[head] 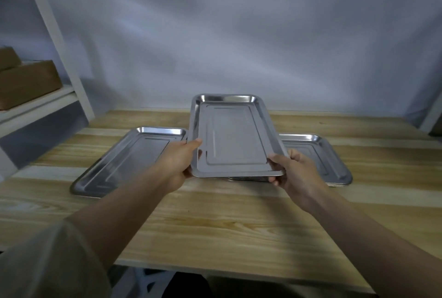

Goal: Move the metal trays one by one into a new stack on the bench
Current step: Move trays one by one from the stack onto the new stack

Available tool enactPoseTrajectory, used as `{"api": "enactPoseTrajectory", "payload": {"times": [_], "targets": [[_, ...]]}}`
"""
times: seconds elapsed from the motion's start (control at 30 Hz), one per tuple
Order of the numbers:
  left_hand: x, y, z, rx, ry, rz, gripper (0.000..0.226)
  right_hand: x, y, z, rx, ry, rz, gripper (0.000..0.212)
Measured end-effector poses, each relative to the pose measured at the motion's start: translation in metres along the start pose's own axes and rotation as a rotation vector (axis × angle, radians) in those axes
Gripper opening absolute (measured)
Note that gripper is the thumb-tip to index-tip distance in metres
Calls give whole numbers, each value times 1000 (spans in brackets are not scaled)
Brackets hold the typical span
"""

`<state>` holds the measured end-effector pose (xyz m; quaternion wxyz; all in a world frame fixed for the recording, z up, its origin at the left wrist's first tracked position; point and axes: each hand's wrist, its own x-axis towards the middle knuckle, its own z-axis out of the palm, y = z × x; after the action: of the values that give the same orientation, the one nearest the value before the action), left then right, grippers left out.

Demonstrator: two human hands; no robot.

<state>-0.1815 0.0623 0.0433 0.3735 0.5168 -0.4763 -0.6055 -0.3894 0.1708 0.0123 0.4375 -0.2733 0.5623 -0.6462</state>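
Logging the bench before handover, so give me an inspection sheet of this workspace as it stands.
Surface: wooden bench, light planks.
Job's things: held tray lifted off the bench, far end raised; left tray flat on the bench; right stack of trays partly hidden behind the held tray.
Clutter: nothing seen.
Hands: left hand grips the held tray's near left corner; right hand grips its near right corner.
Cables: nothing seen.
Surroundings: white shelf at left holding cardboard boxes; grey wall behind.
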Motion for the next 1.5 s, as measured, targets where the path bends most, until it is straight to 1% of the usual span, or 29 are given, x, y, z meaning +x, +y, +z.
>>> {"api": "enactPoseTrajectory", "payload": {"times": [0.07, 0.1, 0.17, 0.3, 0.37, 0.4, 0.47, 0.57, 0.67, 0.73, 0.83, 0.9, 0.97, 1.07, 1.1, 1.17, 1.27, 1.37, 1.43, 1.5], "targets": [[-1, 0, 10, -14, -11, -30, 22, -3, -5, -6, 73, 23, -14, 17], [-2, 0, 16, -33, -20, -46, 20, -5, -8, -9, 115, 36, -20, 21], [-6, -1, 29, -83, -34, -69, 18, -7, -10, -15, 182, 31, -12, 39], [-20, -3, 65, -257, -145, -101, 22, -16, -6, -26, 177, -124, 64, 66], [-24, -6, 82, -302, -201, -103, 26, -20, -4, -30, 167, -177, 64, 73], [-24, -8, 89, -301, -211, -108, 28, -22, -4, -31, 156, -193, 53, 69], [-25, -13, 102, -293, -239, -121, 31, -25, -5, -34, 154, -200, 27, 53], [-28, -18, 114, -263, -270, -133, 33, -28, -9, -38, 203, -150, 12, 33], [-28, -20, 115, -193, -301, -102, 37, -27, -14, -45, 210, -58, -1, 25], [-26, -16, 109, -200, -297, -85, 33, -28, -15, -53, 190, 12, -13, 23], [-22, -7, 94, -311, -236, -115, 35, -29, -17, -66, 197, 100, -23, 22], [-21, -2, 88, -355, -182, -118, 35, -28, -16, -72, 197, 136, -18, 26], [-23, 1, 86, -358, -141, -110, 31, -24, -15, -77, 165, 166, -10, 29], [-26, 0, 87, -355, -79, -94, 13, -21, -15, -80, 108, 192, -5, 31], [-26, -1, 87, -355, -68, -94, 12, -21, -16, -81, 106, 211, -7, 30], [-26, -2, 88, -371, -66, -94, 17, -20, -18, -81, 132, 245, -18, 30], [-27, -3, 92, -456, -67, -126, 17, -21, -17, -80, 237, 213, -21, 41], [-29, -4, 102, -564, -97, -171, 9, -24, -16, -76, 288, 155, 3, 53], [-28, -8, 108, -606, -113, -182, 9, -26, -17, -68, 296, 114, 22, 53], [-25, -13, 114, -607, -119, -178, 21, -25, -17, -58, 313, 81, 38, 49]]}}
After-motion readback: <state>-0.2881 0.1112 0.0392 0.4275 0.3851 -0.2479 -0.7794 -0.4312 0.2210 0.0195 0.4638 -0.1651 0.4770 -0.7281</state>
